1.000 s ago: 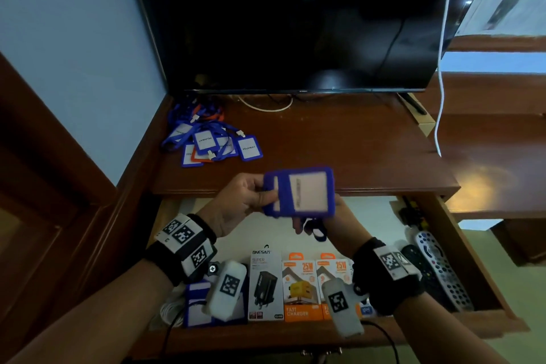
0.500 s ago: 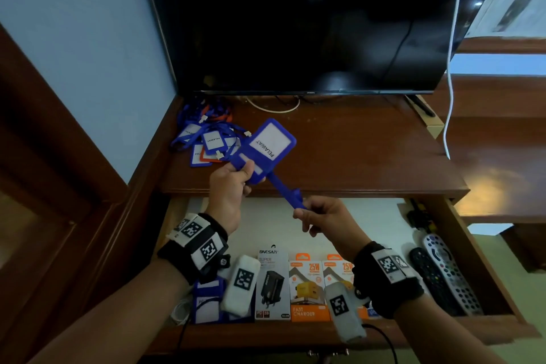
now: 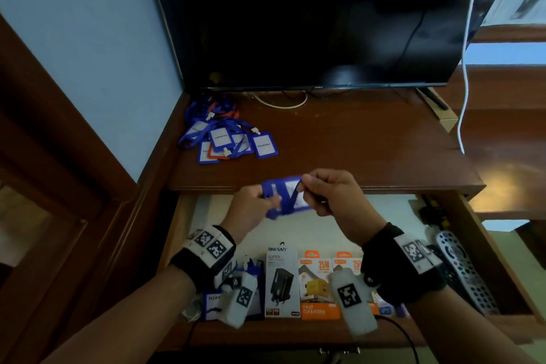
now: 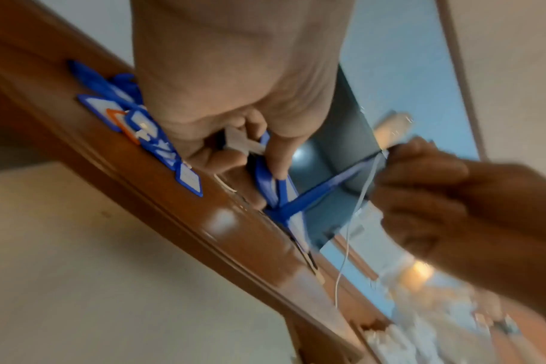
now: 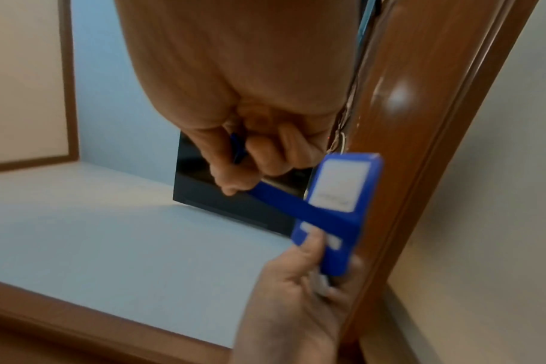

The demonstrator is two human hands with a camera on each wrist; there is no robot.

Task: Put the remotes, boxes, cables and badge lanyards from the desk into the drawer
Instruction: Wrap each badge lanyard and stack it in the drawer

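Pinching one end of a blue badge holder (image 3: 285, 196), the left hand (image 3: 251, 211) has thumb and curled fingers clamped on it, while the right hand (image 3: 334, 198) grips the blue lanyard strap (image 5: 284, 200) between curled fingers, pulled taut across the holder's face. The holder is a blue frame around a pale card window, held in the air just over the front edge of the surface (image 3: 354, 151), above the open drawer (image 3: 508, 313).

Below the hands, along the drawer's front edge, stand a white charger box (image 3: 280, 284) and two orange charger boxes (image 3: 317, 289) side by side, with another blue badge (image 3: 212, 304) at the left end and two remotes (image 3: 464, 272) against the right wall; the wrist cameras cover part of these.

Near the surface's back left corner lies a pile of badge lanyards (image 3: 224, 136), blue with one orange frame among them. Behind it a dark television (image 3: 310, 18) stands along the back edge, a white cable (image 3: 280, 102) looping under it.
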